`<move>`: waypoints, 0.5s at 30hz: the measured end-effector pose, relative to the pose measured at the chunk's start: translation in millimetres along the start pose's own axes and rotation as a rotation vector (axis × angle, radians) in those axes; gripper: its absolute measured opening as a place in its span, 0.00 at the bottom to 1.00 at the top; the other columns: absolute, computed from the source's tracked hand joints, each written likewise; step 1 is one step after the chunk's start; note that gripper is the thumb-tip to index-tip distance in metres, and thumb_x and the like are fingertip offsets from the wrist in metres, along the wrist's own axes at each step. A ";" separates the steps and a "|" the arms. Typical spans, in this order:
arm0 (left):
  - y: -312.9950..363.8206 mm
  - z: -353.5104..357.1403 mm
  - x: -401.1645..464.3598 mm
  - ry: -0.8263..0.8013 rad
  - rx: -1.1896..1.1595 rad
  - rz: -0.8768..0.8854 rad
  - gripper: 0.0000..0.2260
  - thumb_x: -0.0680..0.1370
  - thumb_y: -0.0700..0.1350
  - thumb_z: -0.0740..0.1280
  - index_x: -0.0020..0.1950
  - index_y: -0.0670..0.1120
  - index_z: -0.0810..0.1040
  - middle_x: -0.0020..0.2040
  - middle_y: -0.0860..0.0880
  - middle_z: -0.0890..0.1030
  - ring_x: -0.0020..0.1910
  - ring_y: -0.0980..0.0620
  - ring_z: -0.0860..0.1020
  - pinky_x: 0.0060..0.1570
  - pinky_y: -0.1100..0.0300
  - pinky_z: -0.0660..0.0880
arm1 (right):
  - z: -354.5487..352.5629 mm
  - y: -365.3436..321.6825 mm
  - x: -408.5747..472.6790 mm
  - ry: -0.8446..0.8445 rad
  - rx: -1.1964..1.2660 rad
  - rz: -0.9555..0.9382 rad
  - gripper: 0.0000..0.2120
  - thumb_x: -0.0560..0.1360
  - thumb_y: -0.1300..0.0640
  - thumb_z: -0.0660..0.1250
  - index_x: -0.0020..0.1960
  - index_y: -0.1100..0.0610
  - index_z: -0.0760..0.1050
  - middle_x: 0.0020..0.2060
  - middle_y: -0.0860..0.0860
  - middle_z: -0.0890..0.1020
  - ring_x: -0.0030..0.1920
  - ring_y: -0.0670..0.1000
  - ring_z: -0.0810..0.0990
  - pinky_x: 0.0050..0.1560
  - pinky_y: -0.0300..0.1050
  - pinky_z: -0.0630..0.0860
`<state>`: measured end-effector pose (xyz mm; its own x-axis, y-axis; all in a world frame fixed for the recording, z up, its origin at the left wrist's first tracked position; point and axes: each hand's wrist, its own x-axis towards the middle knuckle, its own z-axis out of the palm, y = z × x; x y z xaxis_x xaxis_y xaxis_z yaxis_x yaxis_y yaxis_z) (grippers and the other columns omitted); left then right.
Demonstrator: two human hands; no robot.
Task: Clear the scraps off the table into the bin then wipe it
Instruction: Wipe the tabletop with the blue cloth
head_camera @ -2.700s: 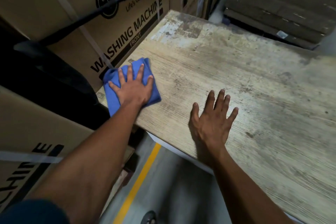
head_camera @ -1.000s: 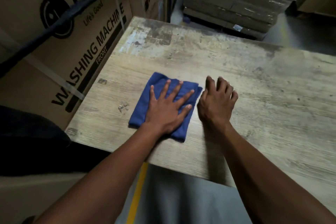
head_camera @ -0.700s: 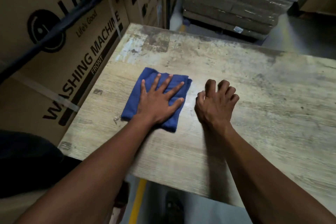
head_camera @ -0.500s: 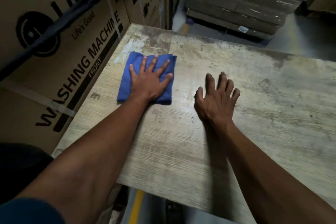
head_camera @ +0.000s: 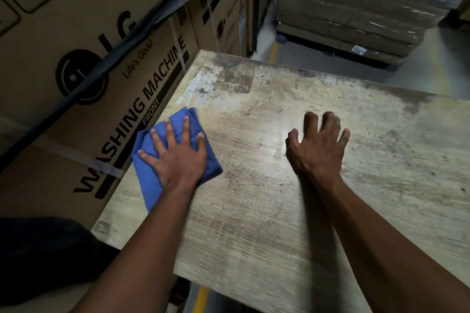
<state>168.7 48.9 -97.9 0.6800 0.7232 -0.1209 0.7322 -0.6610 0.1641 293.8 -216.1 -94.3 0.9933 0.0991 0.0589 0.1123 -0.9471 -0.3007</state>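
Observation:
A folded blue cloth (head_camera: 146, 168) lies at the left edge of the worn wooden table (head_camera: 279, 211). My left hand (head_camera: 178, 155) presses flat on the cloth with its fingers spread. My right hand (head_camera: 316, 146) rests on the bare tabletop to the right, fingers spread and slightly bent, holding nothing. No scraps or bin show in this view.
Large cardboard washing-machine boxes (head_camera: 84, 58) stand tight against the table's left side, crossed by a dark strap (head_camera: 142, 28). A shrink-wrapped pallet stack (head_camera: 356, 2) stands beyond the far edge. A yellow floor line (head_camera: 201, 297) runs below the near edge.
My left hand slid the cloth from the middle of the table toward the far left and then back along the left edge. My right hand uncurled and shifted right.

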 end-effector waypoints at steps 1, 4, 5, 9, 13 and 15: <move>7.1 0.1 8.3 -0.003 0.008 0.037 0.30 0.84 0.71 0.43 0.86 0.68 0.43 0.89 0.53 0.43 0.87 0.42 0.38 0.77 0.22 0.39 | 1.0 -0.3 4.9 0.025 0.000 -0.001 0.24 0.80 0.39 0.56 0.70 0.50 0.65 0.72 0.59 0.65 0.78 0.61 0.62 0.80 0.71 0.54; 38.7 1.9 48.0 -0.013 0.016 0.161 0.31 0.83 0.72 0.42 0.86 0.68 0.44 0.89 0.54 0.44 0.88 0.42 0.40 0.77 0.23 0.40 | 8.1 0.4 19.9 0.074 -0.014 0.016 0.22 0.80 0.39 0.56 0.66 0.52 0.67 0.64 0.57 0.67 0.71 0.61 0.67 0.77 0.69 0.60; 51.7 1.9 63.5 -0.017 0.017 0.188 0.31 0.83 0.72 0.42 0.86 0.68 0.45 0.89 0.55 0.44 0.88 0.42 0.40 0.77 0.23 0.40 | 9.6 0.6 24.0 0.092 -0.015 0.026 0.22 0.80 0.38 0.56 0.65 0.53 0.68 0.63 0.57 0.68 0.69 0.60 0.67 0.76 0.68 0.61; 103.1 0.2 124.8 -0.031 0.036 0.269 0.30 0.84 0.71 0.42 0.86 0.68 0.46 0.89 0.54 0.46 0.88 0.42 0.42 0.77 0.22 0.40 | 13.5 0.3 31.0 0.099 0.001 0.058 0.25 0.82 0.38 0.55 0.71 0.52 0.66 0.71 0.58 0.66 0.77 0.61 0.63 0.80 0.67 0.58; 143.2 -4.3 175.0 -0.064 0.035 0.345 0.31 0.83 0.72 0.42 0.86 0.68 0.47 0.89 0.55 0.45 0.88 0.41 0.42 0.77 0.22 0.39 | 20.6 1.1 33.0 -0.029 -0.033 0.085 0.35 0.84 0.36 0.45 0.87 0.47 0.46 0.88 0.56 0.42 0.87 0.58 0.38 0.84 0.66 0.38; 158.9 -5.1 192.3 -0.081 0.040 0.355 0.31 0.83 0.73 0.42 0.87 0.68 0.47 0.89 0.55 0.44 0.88 0.41 0.41 0.77 0.22 0.38 | 22.5 2.4 35.1 -0.049 -0.062 0.083 0.35 0.84 0.36 0.42 0.88 0.47 0.40 0.87 0.55 0.37 0.87 0.57 0.35 0.84 0.67 0.36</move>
<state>415.6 83.9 -90.1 0.8916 0.4302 -0.1409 0.4500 -0.8765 0.1712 329.6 -208.0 -114.4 0.9994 0.0335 -0.0112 0.0298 -0.9697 -0.2426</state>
